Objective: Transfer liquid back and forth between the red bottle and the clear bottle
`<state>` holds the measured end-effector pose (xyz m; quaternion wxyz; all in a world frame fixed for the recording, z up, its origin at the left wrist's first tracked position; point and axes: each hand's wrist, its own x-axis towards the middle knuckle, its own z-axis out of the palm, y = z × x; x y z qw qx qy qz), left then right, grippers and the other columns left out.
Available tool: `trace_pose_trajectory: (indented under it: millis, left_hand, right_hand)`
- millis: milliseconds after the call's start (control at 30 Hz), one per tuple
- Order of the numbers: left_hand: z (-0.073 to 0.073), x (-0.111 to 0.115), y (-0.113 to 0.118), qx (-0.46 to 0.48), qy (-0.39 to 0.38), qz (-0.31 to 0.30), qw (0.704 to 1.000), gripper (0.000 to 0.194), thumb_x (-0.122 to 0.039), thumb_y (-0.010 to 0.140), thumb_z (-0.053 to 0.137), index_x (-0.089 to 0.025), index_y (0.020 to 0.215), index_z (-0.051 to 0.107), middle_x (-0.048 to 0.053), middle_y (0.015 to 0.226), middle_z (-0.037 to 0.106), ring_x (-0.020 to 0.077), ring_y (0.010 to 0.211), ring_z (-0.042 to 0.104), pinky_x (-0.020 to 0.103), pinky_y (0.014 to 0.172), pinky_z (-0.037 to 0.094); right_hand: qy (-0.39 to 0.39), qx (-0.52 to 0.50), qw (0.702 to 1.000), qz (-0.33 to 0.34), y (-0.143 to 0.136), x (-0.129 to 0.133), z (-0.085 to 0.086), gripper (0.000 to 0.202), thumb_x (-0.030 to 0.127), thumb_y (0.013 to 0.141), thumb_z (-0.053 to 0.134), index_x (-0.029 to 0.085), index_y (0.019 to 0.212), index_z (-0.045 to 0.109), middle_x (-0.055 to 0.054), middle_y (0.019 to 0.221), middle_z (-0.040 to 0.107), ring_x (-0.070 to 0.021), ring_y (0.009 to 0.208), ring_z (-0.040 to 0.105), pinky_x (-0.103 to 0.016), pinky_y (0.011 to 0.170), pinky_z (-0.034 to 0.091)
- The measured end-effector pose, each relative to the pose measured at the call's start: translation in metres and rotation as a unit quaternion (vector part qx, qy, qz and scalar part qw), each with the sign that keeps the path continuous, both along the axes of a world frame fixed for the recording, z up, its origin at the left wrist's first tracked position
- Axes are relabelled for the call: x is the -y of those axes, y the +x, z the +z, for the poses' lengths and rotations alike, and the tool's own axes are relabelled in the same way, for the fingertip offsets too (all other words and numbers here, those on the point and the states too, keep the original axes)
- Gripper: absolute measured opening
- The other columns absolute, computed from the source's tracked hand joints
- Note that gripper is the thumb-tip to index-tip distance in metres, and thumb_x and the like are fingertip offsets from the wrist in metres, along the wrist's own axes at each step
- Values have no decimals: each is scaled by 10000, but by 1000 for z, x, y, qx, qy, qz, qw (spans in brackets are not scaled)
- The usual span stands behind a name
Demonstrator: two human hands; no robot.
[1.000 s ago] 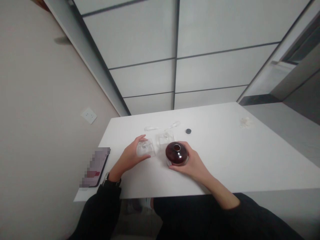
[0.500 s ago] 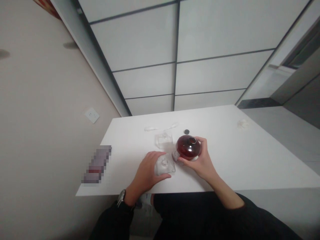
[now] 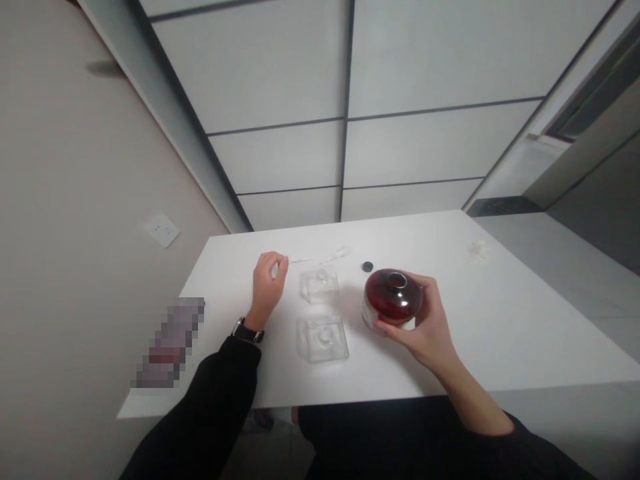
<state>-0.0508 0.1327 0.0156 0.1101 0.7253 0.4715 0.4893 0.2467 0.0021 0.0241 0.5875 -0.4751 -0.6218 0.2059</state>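
My right hand (image 3: 425, 320) is wrapped round a red-brown glass bottle (image 3: 393, 300) with an open round mouth and a pale label. It tilts slightly and is held at the table's middle right. My left hand (image 3: 269, 280) is closed in a pinch at the near end of a clear plastic dropper (image 3: 300, 259), whose bulb the fingers hide. A second clear dropper (image 3: 340, 254) lies just to its right. Between my hands stand two square clear glass bottles, a far one (image 3: 320, 285) and a near one (image 3: 327, 343), each with a round neck.
A small dark cap (image 3: 367, 267) lies behind the red-brown bottle. A crumpled whitish piece (image 3: 479, 251) is at the far right of the white table (image 3: 525, 333). At the left edge lies a blurred-out flat object (image 3: 170, 343). A wall (image 3: 75, 233) borders the left side.
My left hand has let go of the near glass bottle and moved up and left to a dropper. My right hand has shifted the red-brown bottle slightly right.
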Motion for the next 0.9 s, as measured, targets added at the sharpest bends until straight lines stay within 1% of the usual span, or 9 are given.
trace_pose_trajectory:
  millis: [67, 133, 200, 267, 367, 433, 500, 667, 900]
  left_hand:
    - [-8, 0, -4, 4, -5, -13, 1000, 272, -432, 1062, 649, -164, 1077, 696, 40, 1011, 719, 173, 856, 695, 361, 800, 614]
    - [-10, 11, -10, 6, -17, -39, 999, 291, -443, 1075, 631, -159, 1045, 690, 10, 906, 701, 131, 708, 652, 293, 675, 588]
    - [-6, 29, -14, 1, -31, -81, 996, 446, -523, 1114, 518, -162, 898, 667, -35, 714, 610, 102, 549, 548, 249, 557, 511]
    - [-1, 47, -14, -15, -43, -140, 989, 663, -708, 1086, 381, -185, 759, 623, -37, 613, 537, 113, 503, 502, 260, 518, 472]
    - [6, 70, -8, -51, -49, -237, 969, 810, -984, 758, 576, -203, 929, 701, 54, 861, 718, 214, 755, 691, 349, 696, 599]
    - [8, 79, -4, -100, -52, -294, 949, 965, -968, 595, 744, -214, 1194, 687, 128, 1146, 753, 313, 1021, 732, 455, 925, 617]
    - [9, 83, 0, -153, -65, -326, 931, 1034, -904, 615, 809, -215, 1361, 609, 168, 1292, 723, 361, 1171, 705, 521, 1061, 568]
    - [10, 82, 1, -200, -89, -320, 922, 799, -760, 799, 805, -227, 1361, 615, 124, 1268, 748, 326, 1161, 718, 475, 1028, 581]
    - [10, 80, 1, -210, -70, -290, 931, 805, -746, 769, 838, -217, 1340, 632, 107, 1198, 754, 317, 1083, 727, 462, 949, 594]
  right_hand:
    - [0, 12, 1000, 5, 0, 2, 1, 745, 536, 784, 940, 278, 1378, 571, -96, 1298, 663, -286, 1177, 699, -428, 960, 626]
    - [-1, 26, 1000, 9, 1, 4, 2, 755, 547, 784, 943, 280, 1389, 576, -98, 1307, 667, -287, 1180, 701, -431, 974, 623]
    - [-4, 37, 999, 14, 1, 5, 3, 761, 557, 786, 942, 287, 1399, 580, -99, 1320, 670, -290, 1184, 702, -437, 989, 617]
    - [-4, 48, 999, 21, 1, 6, 4, 764, 556, 787, 944, 296, 1409, 583, -98, 1331, 672, -292, 1187, 702, -437, 988, 617]
    - [-2, 68, 997, 34, 2, 6, 5, 770, 550, 789, 945, 306, 1424, 585, -95, 1335, 678, -298, 1179, 707, -437, 973, 625]
    - [-3, 82, 996, 38, 2, 6, 5, 777, 560, 789, 942, 305, 1432, 588, -97, 1335, 680, -304, 1172, 711, -445, 968, 627]
    - [-3, 95, 995, 32, 2, 5, 5, 781, 574, 789, 937, 302, 1434, 590, -98, 1329, 683, -308, 1169, 712, -451, 969, 625]
    - [12, 126, 991, 33, 1, 4, 8, 763, 603, 825, 900, 304, 1448, 577, -99, 1327, 694, -300, 1160, 723, -436, 953, 636]
    - [21, 189, 981, 37, 2, 4, 13, 741, 553, 852, 893, 274, 1453, 561, -118, 1321, 721, -310, 1164, 744, -451, 950, 658]
